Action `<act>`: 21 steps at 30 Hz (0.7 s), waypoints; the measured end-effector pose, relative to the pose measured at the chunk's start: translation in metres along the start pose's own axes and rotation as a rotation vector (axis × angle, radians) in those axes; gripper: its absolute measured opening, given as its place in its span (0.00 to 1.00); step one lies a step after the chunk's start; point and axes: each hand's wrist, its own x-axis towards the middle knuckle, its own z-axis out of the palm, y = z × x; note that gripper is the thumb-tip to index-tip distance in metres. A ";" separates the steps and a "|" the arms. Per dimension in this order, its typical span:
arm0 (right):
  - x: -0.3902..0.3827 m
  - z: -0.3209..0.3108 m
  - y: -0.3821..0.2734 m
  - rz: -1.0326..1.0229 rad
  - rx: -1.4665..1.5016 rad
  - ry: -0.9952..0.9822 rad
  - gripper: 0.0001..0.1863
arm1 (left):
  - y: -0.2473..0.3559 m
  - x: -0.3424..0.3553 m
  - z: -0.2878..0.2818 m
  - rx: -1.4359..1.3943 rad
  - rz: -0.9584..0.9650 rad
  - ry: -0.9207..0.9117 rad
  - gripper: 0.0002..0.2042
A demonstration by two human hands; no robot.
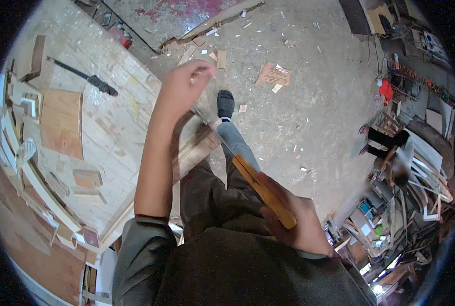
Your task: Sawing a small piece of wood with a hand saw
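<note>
The right hand [304, 219] has its grip closed on the wooden handle of a tool [260, 188], whose thin blade slants up and leftward to near the left hand [186, 81]. The left fingers are curled; whether that grip holds anything cannot be told. A brown board [63, 125] and a dark stick [100, 83] lie on the tabletop [117, 130].

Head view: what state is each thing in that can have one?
Right grip: closed around the wooden handle
Left grip: fingers curled; whether it holds anything is unclear
Metal blade: bare, slanting out from the handle
Dark rod: lying on the worktable
Brown board: lying flat
Dark sandal: worn
</note>
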 end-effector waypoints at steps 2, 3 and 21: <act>-0.002 -0.005 0.001 0.037 -0.010 -0.016 0.34 | 0.004 0.016 0.006 0.118 -0.011 -0.255 0.13; -0.004 -0.006 0.002 0.065 -0.056 -0.087 0.36 | 0.003 0.021 0.009 0.241 -0.031 -0.501 0.14; 0.022 -0.004 0.010 -0.409 0.213 -0.183 0.36 | 0.028 0.018 -0.002 -0.588 0.342 -1.010 0.21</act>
